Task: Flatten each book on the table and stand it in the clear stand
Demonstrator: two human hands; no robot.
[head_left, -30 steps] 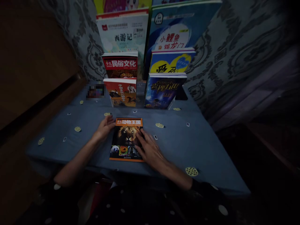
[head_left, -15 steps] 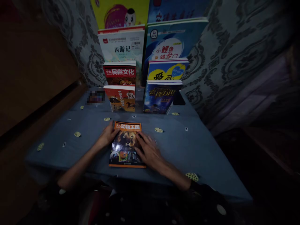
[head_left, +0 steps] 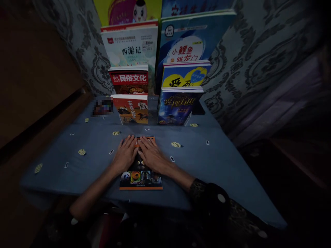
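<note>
A closed book with an animal cover and an orange band along its bottom lies flat near the front edge of the table. Across its upper left part rests my left hand, palm down with fingers stretched out. My right hand lies flat on the upper right part, its fingers also extended. The two hands almost meet at the thumbs. They hide the title and most of the lion picture, while a row of small animal photos shows below them.
Behind the book stand two columns of upright books, the left fronted by a red-and-orange book, the right by a dark blue book. A blue patterned cloth covers the table. A blurred item lies at the back left.
Both hands have moved inward and upward from the book's sides onto its upper cover, hiding the title. The view has shifted slightly, and the book stays flat on the table.
</note>
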